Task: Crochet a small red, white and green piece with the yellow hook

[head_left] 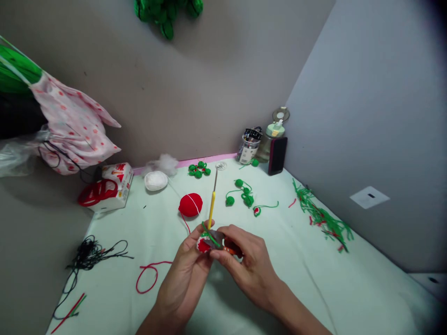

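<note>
My left hand (pixel 186 272) is closed on a small red and white crochet piece (pixel 203 245) with green yarn (pixel 209 231) across it. A crochet hook with a yellow handle (pixel 211 208) sticks up from between its fingers. My right hand (pixel 251 267) pinches small scissors with an orange handle (pixel 228 250); their grey blades (pixel 213 238) lie against the green yarn. Both hands meet above the pale green table (pixel 300 260), near its middle.
A red yarn ball (pixel 190 204) and white stuffing (pixel 156 180) lie behind the hands. Green crochet balls (pixel 243 191), green yarn scraps (pixel 323 216), a black cord (pixel 87 253), a red yarn loop (pixel 148 277), a box (pixel 113 185), a pen jar (pixel 248 148) and a bottle (pixel 274 137) stand around.
</note>
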`<state>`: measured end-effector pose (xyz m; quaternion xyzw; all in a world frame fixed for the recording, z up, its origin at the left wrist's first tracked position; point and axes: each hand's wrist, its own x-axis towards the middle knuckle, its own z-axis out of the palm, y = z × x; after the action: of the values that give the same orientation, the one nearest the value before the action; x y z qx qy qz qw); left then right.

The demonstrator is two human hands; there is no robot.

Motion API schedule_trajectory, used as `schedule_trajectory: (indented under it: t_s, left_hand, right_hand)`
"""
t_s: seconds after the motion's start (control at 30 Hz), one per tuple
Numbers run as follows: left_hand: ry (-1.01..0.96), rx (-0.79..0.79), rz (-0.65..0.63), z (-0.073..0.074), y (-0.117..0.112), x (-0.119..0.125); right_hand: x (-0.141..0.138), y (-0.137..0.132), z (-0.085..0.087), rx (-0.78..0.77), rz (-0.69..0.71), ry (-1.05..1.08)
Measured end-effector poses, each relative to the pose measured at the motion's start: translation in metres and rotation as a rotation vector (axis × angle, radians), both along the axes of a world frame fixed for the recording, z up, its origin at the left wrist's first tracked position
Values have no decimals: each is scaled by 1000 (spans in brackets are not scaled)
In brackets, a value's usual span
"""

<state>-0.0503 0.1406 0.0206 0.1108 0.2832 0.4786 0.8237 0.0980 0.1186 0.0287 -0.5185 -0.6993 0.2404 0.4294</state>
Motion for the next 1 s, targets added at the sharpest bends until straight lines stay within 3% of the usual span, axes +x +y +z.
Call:
schedule_trajectory:
  t_s: [0.2, 0.4, 0.53, 0.73, 0.87, 1.0]
  left_hand:
    - [41, 90, -47, 9, -1, 3]
    - [7, 46, -38, 9, -2, 3]
    - [-44, 29, 29, 8, 2, -2]
    - [-36, 19, 120, 11, 9, -13]
    - [-31, 6, 130, 6, 8, -16]
    - [-2, 23, 102, 7, 5, -16]
  right_hand:
    - [1, -2, 2, -3, 5, 24]
    - [2, -3, 6, -33, 39, 108]
    - [7, -6, 13, -257, 139, 368]
    - [3, -9, 14, -633, 506, 638]
    - [-16, -10, 4, -763, 511, 819]
    - [-26, -12, 0, -773, 461, 903]
